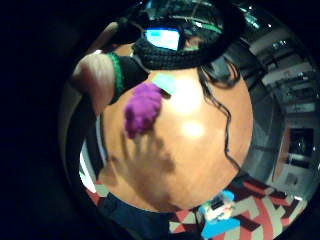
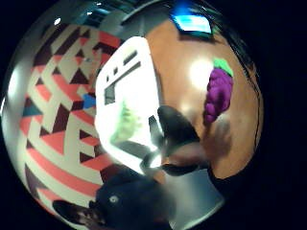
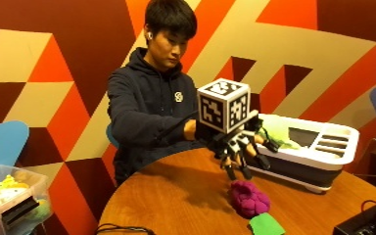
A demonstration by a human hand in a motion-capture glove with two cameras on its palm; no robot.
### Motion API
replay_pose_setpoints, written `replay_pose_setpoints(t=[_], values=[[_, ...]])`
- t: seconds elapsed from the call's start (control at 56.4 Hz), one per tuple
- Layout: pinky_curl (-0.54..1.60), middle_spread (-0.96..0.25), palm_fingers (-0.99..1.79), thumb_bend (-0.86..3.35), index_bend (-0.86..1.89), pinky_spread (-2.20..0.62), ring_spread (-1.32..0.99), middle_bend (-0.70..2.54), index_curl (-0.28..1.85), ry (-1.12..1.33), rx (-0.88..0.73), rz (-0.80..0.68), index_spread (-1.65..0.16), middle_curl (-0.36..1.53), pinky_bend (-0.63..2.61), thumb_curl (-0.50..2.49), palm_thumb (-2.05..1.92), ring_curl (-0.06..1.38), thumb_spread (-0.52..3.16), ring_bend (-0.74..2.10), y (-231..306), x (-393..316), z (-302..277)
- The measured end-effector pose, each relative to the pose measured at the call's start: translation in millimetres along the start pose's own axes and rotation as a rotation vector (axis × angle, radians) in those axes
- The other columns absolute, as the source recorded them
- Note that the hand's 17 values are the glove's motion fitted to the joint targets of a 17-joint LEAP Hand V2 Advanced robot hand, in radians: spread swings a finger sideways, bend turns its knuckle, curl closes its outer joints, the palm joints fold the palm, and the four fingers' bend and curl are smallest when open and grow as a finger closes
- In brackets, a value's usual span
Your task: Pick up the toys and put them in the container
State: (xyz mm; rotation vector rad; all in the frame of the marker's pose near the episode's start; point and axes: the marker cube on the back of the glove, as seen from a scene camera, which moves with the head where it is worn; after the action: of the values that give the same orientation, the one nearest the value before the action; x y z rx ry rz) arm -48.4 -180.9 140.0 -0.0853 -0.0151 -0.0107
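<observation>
From my remote station: nearest the outside camera, a purple toy grape bunch [image 3: 249, 198] with a green leaf [image 3: 266, 225] lies on the round wooden bench [image 3: 168, 196]. Directly above it hangs the gloved right hand [image 3: 240, 147], fingers spread downward, grip apart, holding nothing. The bunch lies just below and slightly camera-side of the fingertips, long axis running from leaf toward the person. Beyond, the white container [image 3: 325, 147] stands at the bench's far edge, with something pale green inside.
</observation>
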Motion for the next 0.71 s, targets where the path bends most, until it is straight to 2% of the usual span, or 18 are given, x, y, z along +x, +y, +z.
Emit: replay_pose_setpoints(t=[0.089, 0.142, 0.195, 0.266, 0.407, 0.549, 0.709], values=[[0.42, 0.04, -0.07, -0.03, -0.04, 0.01, 0.02, 0.14, 0.37, 0.128, -0.085, 0.113, -0.28, 0.40, 1.23, 0.39, 0.14, 0.39, 1.34, 0.75, -11.1, 13.4, 31.9], [0.45, 0.04, 0.00, -0.03, -0.08, -0.07, -0.02, 0.10, 0.30, 0.194, -0.085, 0.172, -0.27, 0.37, 1.36, 0.38, 0.11, 0.46, 1.34, 1.03, -16.7, 18.2, 44.5], [0.47, 0.05, 0.22, -0.03, -0.16, -0.18, -0.12, 0.19, 0.20, 0.239, -0.063, 0.220, -0.26, 0.37, 1.49, 0.36, 0.09, 0.51, 1.33, 1.34, -21.5, 21.4, 53.7], [0.46, 0.02, 0.51, -0.02, -0.15, -0.27, -0.18, 0.42, 0.10, 0.234, -0.051, 0.252, -0.25, 0.44, 1.55, 0.35, 0.06, 0.54, 1.31, 1.51, -27.3, 24.0, 62.9], [0.44, -0.05, 0.77, 0.11, -0.01, -0.34, -0.23, 0.87, 0.00, 0.097, -0.106, 0.253, -0.23, 0.57, 1.40, 0.41, 0.30, 0.54, 1.36, 1.55, -34.5, 21.9, 83.1], [0.41, -0.09, 0.80, 0.25, 0.10, -0.38, -0.24, 0.96, 0.00, 0.048, -0.057, 0.222, -0.22, 0.62, 1.30, 0.57, 0.66, 0.52, 1.18, 1.51, -43.0, 22.9, 88.2], [0.39, -0.13, 1.06, 0.26, 0.35, -0.41, -0.22, 0.91, 0.05, 0.075, 0.075, 0.163, -0.22, 0.64, 1.15, 0.71, 0.75, 0.47, 0.91, 1.39, -45.2, 20.8, 74.7]])
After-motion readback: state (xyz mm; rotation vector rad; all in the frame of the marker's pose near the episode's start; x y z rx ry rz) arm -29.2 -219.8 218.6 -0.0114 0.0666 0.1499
